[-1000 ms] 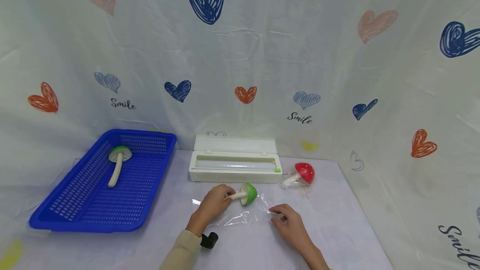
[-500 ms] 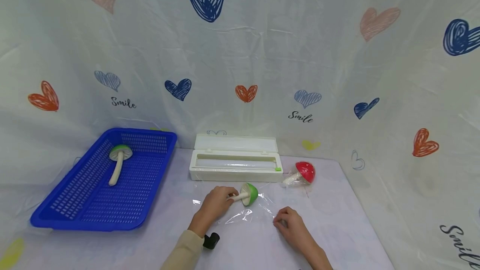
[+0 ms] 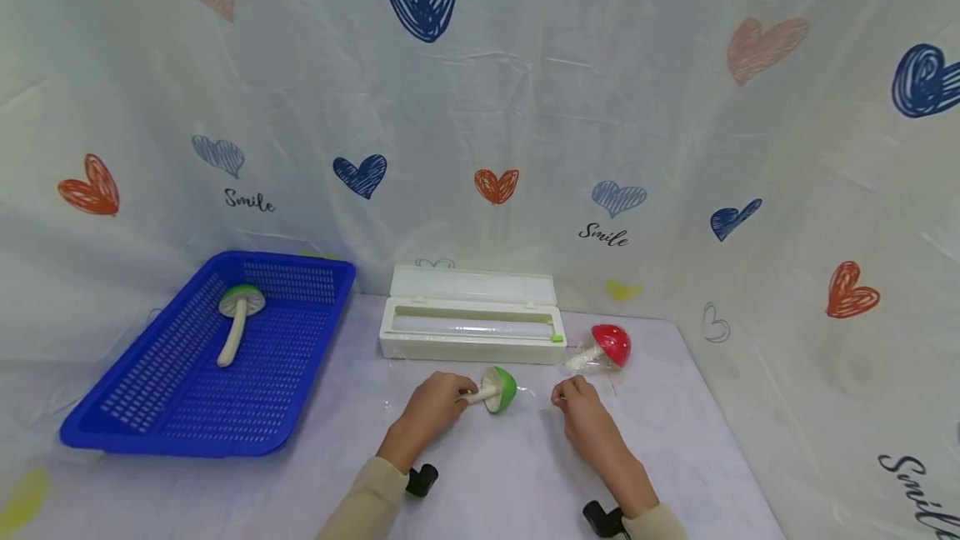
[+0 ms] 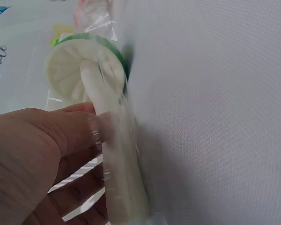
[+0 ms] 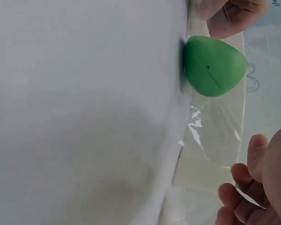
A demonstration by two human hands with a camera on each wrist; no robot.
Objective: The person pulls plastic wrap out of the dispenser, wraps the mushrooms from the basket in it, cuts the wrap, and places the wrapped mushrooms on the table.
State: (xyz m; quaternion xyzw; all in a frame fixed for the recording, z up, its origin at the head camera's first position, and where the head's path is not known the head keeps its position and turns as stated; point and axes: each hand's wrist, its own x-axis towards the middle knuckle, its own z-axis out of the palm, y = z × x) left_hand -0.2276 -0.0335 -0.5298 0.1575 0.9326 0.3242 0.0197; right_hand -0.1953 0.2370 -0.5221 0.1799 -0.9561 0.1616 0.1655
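A toy mushroom with a green cap (image 3: 499, 390) and white stem (image 4: 114, 140) lies on its side on the table. My left hand (image 3: 435, 411) pinches the stem between thumb and fingers, and clear plastic film (image 4: 96, 133) passes over the stem and thumb. Right of the cap, my right hand (image 3: 588, 423) hovers above the table with thumb and fingers curled in; it seems to pinch the film's edge, though the clear sheet is hard to see at the fingertips. In the right wrist view, film with bright glints (image 5: 195, 124) stretches beyond the cap (image 5: 215, 66).
Behind the hands stands a white cling film dispenser (image 3: 472, 348), its lid raised and a roll inside. A film-wrapped red mushroom (image 3: 611, 345) lies to its right. At the left, a blue basket (image 3: 172, 444) holds another green mushroom (image 3: 238, 323).
My right hand has closed its fingers at the film's near right corner and moved away from me. The glints at the film's front are gone. The left hand stays on the stem.
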